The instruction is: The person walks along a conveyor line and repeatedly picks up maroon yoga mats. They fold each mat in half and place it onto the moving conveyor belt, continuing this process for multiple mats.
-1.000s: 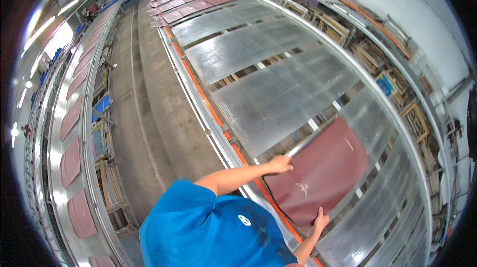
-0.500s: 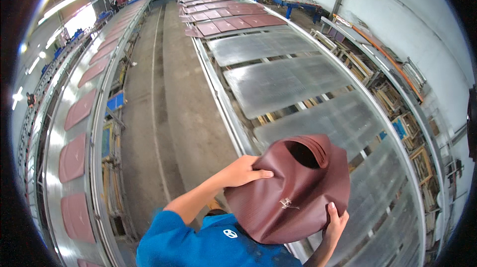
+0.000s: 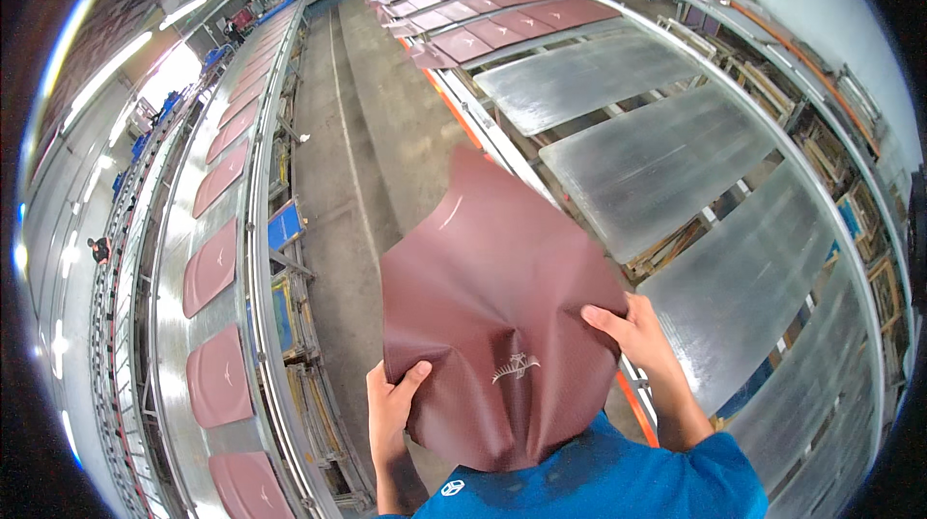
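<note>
A floppy maroon sheet (image 3: 492,278), leather-like, hangs in front of my chest with a small pale printed mark near its lower middle and another near its far left edge. My left hand (image 3: 394,403) is closed on its left edge, thumb on top and fingers hidden behind. On the opposite edge, my right hand (image 3: 623,326) grips it the same way. Folds run between the two thumbs, and the near end droops toward my blue shirt. Whether the sheet is one layer or several, I cannot tell.
To the right runs a long table with bare metal plates (image 3: 657,162); maroon panels (image 3: 521,27) lie at its far end. On the left, a long metal table (image 3: 214,311) carries a row of maroon pieces (image 3: 217,379). A concrete aisle (image 3: 338,152) separates them. Wooden frames (image 3: 314,413) are stored underneath.
The maroon sheet has gone from curled over to spread out and stretched away from me. Both hands have shifted along its edges, the right one upward and the left one lower. The view has swung left.
</note>
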Tool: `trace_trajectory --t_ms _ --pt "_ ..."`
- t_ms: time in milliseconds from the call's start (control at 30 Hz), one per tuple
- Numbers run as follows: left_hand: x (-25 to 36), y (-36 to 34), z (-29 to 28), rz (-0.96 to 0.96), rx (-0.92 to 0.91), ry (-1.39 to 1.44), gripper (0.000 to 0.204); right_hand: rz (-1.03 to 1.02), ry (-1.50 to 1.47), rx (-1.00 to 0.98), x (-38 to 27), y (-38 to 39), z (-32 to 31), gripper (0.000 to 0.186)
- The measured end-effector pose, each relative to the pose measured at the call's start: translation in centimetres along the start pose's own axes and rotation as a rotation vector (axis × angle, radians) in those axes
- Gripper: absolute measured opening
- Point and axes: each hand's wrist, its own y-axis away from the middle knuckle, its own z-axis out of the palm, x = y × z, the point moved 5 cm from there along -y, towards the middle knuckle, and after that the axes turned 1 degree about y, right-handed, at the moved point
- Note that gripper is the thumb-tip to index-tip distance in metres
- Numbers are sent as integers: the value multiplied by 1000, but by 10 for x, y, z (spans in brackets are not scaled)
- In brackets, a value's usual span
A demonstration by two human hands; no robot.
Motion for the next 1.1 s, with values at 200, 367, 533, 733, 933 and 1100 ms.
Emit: trace_trajectory --t_ms 200,367,533,733,933,1100 --pt "-27 -101 -38 -55 87 42 29 178 6 -263 33 -144 57 38" --pt "-4 -225 -36 -23 86 31 30 98 -18 -264 25 -270 72 36" --pt "54 -359 -20 162 -22 -153 31 -6 -104 -152 -30 -375 55 33" --pt "91 -556 54 292 -346 -146 29 -126 -63 344 -43 -451 -15 33" --pt "49 -769 175 181 -799 -13 35 -192 17 864 48 -523 -67 37" --pt "-91 -928 249 341 -913 -705 56 145 157 1045 192 -617 -52 46"
